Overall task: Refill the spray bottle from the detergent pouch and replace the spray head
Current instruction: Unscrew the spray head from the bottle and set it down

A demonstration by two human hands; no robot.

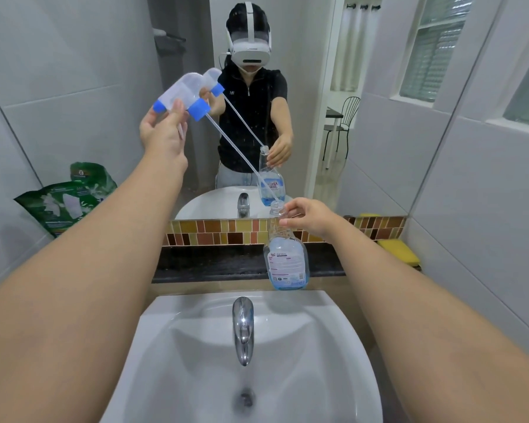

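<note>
My left hand [162, 129] holds the clear spray head [182, 94] with its blue nozzle and blue collar up and to the left, tilted. Its long dip tube [239, 155] slants down to the right, and its tip is at the open mouth of the spray bottle [286, 257]. The clear bottle stands on the dark ledge behind the sink with a little blue liquid at the bottom. My right hand [310, 219] grips the bottle's neck. A green detergent pouch [64, 206] leans against the wall at the left.
A white sink [196, 346] with a chrome tap [242, 328] lies below my arms. The mirror [303, 71] ahead reflects a person, the bottle and the spray head. A yellow sponge [399, 250] rests on the ledge at the right, below a tiled strip.
</note>
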